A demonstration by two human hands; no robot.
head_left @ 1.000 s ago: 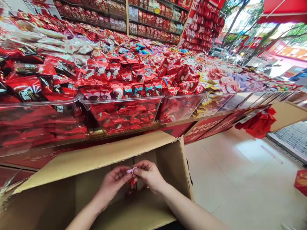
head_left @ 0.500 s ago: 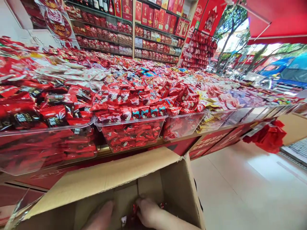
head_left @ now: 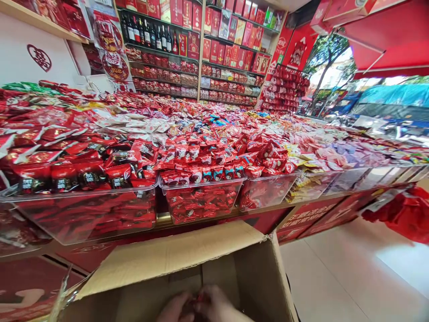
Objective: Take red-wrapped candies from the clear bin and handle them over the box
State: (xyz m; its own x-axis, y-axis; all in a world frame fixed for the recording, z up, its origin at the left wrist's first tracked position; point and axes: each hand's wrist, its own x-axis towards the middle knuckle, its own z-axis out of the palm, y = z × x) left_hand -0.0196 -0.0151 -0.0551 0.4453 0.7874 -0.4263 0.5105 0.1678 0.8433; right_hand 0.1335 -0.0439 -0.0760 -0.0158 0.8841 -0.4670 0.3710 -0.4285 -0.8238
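Now together, previously apart: bare left hand (head_left: 177, 307), bare right hand (head_left: 216, 304), curled about small red piece (head_left: 200, 297); grip too blurred to tell; location, inside open brown cardboard box (head_left: 167, 255); work seemingly two-handed again.

Left hand (head_left: 174, 309) and right hand (head_left: 216, 305) low, close together, tips pointing inward at the shared grip. Bare, no gloves. Left fingers (head_left: 182, 297) curled in from the left of the grip; right fingers (head_left: 208, 293) bent down from its right. Motion blur on both; exact finger closure unclear. Right wrist (head_left: 236, 315) trails down and right of the grip, bare. Left wrist cut off below.
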